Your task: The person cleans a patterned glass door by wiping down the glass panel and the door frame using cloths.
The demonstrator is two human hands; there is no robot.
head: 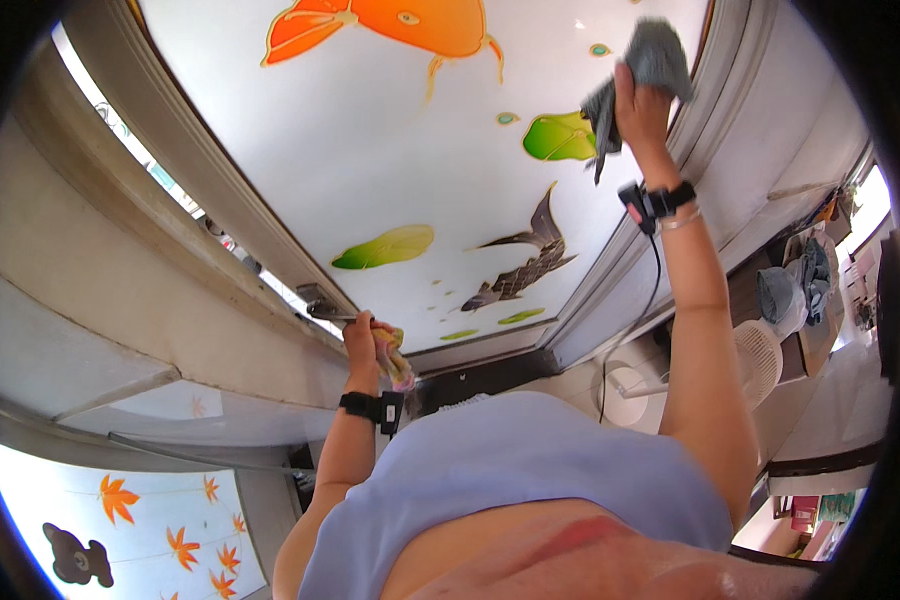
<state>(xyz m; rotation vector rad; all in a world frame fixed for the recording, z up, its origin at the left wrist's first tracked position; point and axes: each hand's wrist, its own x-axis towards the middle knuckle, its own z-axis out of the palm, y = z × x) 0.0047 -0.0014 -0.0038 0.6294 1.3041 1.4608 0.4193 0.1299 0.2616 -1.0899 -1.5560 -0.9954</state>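
Note:
A white door panel (435, 157) decorated with orange and dark fish and green leaves fills the upper middle. My right hand (643, 109) is raised at the panel's right side, gripping a grey cloth (656, 56) that lies against the panel's edge; part of the cloth hangs down beside a green leaf. Lower down on the left, my left hand (364, 341) is closed around the metal door handle (330, 311), with a yellow and pink cloth (394, 360) hanging from the same hand. Black straps with small devices sit on both wrists.
The door's brown-edged frame (600, 255) runs along the right. A white fan (757, 364) stands at the lower right, near bags and clothes (787, 289) on a surface. A black cable hangs from my right wrist. A window with maple leaf decals (184, 547) is at lower left.

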